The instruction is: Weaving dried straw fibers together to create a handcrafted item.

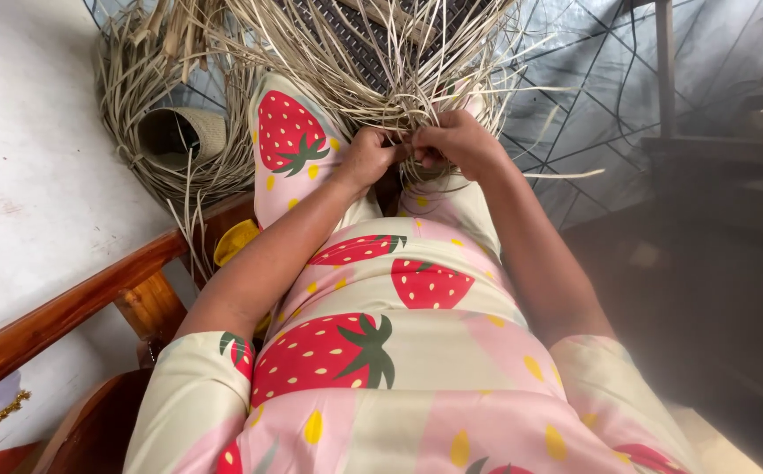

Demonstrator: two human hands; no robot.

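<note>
Straw strips (pixel 373 61) fan out loose above your knees from the dark woven piece (pixel 355 39) at the top of the view, and they gather into one tight bunch exactly where your left hand (pixel 366 158) and right hand (pixel 456 145) meet. Both hands are curled nearly closed, fingertips pinching strands at that bunch, knuckles almost touching. Judged by look, the strips are light, dry, springy and likely brittle if creased, so hold them flat and close to the woven edge, not at the free tips; a spare coil (pixel 175 132) lies on the floor to your left.
</note>
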